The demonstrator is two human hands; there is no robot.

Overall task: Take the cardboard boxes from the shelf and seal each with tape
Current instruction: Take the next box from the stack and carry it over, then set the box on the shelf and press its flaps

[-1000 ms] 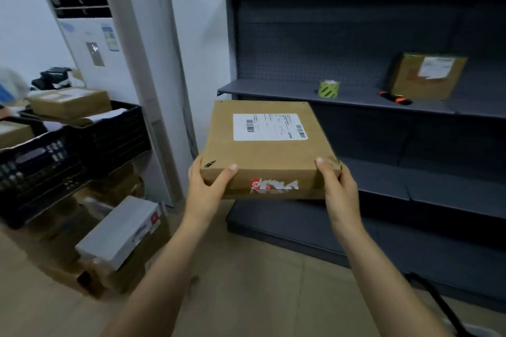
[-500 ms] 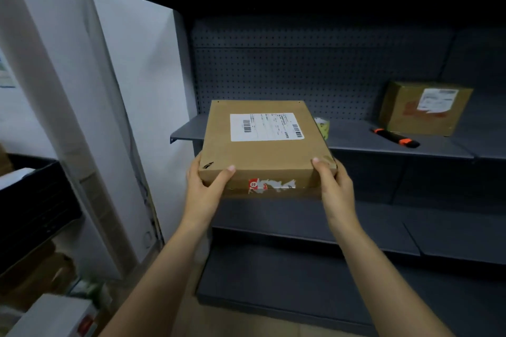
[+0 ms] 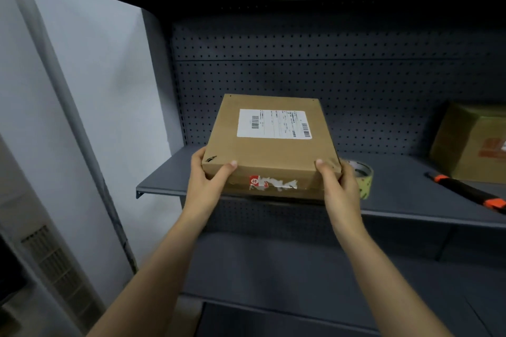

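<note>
Gripping the box (image 3: 269,145) by near corners, your left hand (image 3: 208,180) and right hand (image 3: 339,186) hold it level; tape (image 3: 364,174) lies at three o'clock.

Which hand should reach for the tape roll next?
Probably right. The right hand grips the box corner directly beside the tape roll on the shelf; the left hand holds the far corner.

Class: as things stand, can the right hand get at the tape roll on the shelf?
Probably not yet. The right hand grips the cardboard box at its near right corner. The tape roll sits on the shelf just beyond that hand, nothing between; freed of the box, it looks reachable.
</note>
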